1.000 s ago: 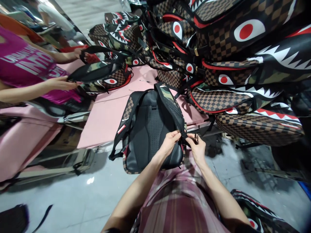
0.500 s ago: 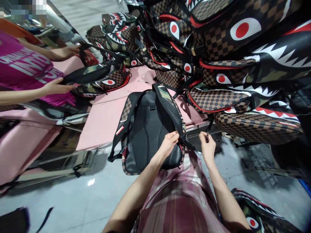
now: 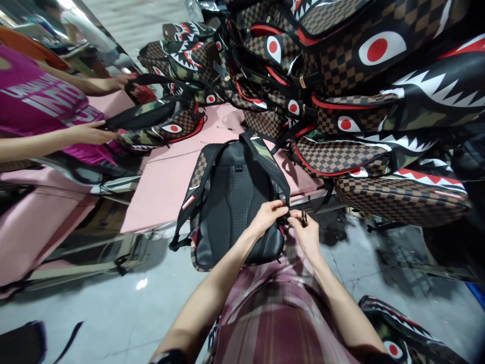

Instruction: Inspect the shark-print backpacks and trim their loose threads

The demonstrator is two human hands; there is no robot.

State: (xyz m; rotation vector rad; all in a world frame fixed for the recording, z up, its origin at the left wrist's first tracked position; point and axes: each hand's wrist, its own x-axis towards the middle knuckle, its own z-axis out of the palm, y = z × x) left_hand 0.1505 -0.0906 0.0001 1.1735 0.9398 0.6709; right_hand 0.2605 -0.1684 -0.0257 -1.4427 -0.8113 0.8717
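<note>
A backpack [image 3: 240, 212] lies with its black padded back panel facing up, partly over the edge of the pink-topped table [image 3: 151, 194]. My left hand [image 3: 268, 217] pinches the lower part of its right shoulder strap [image 3: 271, 167], beside the bag's side edge. Close by, the fingertips of my right hand [image 3: 307, 235] are closed at the same strap's lower end. A small dark slim tool [image 3: 304, 218] sticks up from between my right fingers; its kind is not clear. My fingers hide the strap's end.
Checkered and camouflage backpacks [image 3: 352, 151] with shark teeth and red eyes are piled at the right and back. At the left, a co-worker's hands [image 3: 93, 132] hold another backpack [image 3: 162, 124]. One more bag [image 3: 401, 333] sits low at the bottom right.
My right hand has moved left, from apart at the right to the strap's end beside my left hand. My left hand has shifted slightly right and stays on the strap.
</note>
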